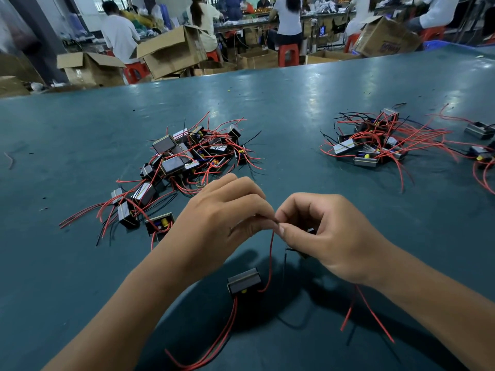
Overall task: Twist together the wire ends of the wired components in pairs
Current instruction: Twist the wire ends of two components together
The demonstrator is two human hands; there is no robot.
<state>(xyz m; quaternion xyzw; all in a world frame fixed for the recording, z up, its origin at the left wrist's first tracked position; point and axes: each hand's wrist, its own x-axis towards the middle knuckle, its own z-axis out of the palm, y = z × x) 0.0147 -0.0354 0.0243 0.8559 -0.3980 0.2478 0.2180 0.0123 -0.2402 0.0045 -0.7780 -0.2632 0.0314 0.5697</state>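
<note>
While the left hand [227,223] and right hand [329,236] pinch together the upper end of a thin red wire [271,261], it hangs vertically to the small black box-shaped component [243,281] below.

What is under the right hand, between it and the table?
Under the right hand a dark component shows partly, with red wires trailing toward the table edge. The palm covers most of it.

Nothing reads cleanly here: a cardboard box [385,38] at the back carries blurred blue lettering, perhaps a brand, and one component [217,148] shows tiny illegible white print.
</note>
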